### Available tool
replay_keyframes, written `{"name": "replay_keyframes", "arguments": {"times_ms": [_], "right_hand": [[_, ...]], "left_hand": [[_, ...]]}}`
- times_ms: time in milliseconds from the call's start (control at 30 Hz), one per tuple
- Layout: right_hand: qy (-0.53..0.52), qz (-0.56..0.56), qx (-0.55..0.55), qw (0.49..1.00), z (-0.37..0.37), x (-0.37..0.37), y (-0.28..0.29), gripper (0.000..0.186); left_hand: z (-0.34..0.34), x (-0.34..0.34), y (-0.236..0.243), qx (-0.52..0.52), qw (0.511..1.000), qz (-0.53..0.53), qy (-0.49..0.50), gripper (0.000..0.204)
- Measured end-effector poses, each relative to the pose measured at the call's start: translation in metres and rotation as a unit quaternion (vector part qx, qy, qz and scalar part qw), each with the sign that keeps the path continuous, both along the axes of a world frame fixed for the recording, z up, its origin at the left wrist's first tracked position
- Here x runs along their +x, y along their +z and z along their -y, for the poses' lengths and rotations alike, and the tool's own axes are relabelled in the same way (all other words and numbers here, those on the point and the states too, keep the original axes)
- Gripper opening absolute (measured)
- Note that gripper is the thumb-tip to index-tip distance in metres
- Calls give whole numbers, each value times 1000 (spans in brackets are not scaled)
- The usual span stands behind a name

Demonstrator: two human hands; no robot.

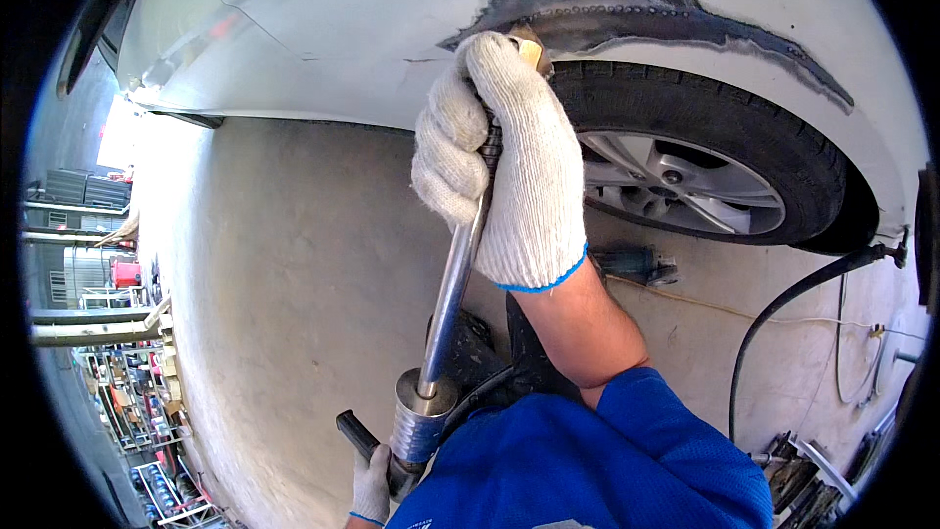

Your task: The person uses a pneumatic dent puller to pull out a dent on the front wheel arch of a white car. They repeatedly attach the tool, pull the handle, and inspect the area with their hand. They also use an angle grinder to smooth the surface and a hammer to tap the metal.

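Observation:
My right hand [499,157], in a white knit glove with blue cuff, is closed around the upper shaft of a metal slide-hammer puller [456,284]. Its brass-coloured tip [531,49] meets the grey, scraped strip with a row of weld marks [676,24] on the white car panel [304,29], above the wheel. The cylindrical sliding weight [421,416] sits low on the shaft. My left hand [370,485], also gloved, grips the rear end of the puller, by a black handle [357,436], at the bottom edge.
The car's wheel [671,176] is right of my hands. A blue power tool [627,264] lies on the concrete floor [294,255]. Black hoses [783,299] and a cord run at right. Crowded metal shelving [137,392] and a red object [125,272] stand at far left.

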State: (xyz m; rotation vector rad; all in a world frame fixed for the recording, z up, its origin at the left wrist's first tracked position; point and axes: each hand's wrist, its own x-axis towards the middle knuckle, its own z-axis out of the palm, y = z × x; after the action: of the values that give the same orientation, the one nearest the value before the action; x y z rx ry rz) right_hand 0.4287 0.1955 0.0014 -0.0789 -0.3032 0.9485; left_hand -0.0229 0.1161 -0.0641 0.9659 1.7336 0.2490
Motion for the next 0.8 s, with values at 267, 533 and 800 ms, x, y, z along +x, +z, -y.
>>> {"name": "replay_keyframes", "arguments": {"times_ms": [267,533,800], "right_hand": [[-21,3,-37,999,1,-4,8,25],[-9,-6,-23,1000,1,-2,9,23],[2,4,8,1000,-1,1,-1,22]], "left_hand": [[-2,0,3,-21,1000,-8,5,26],[-4,-7,-2,-25,1000,15,7,24],[-4,-2,1,-25,1000,9,10,23]]}}
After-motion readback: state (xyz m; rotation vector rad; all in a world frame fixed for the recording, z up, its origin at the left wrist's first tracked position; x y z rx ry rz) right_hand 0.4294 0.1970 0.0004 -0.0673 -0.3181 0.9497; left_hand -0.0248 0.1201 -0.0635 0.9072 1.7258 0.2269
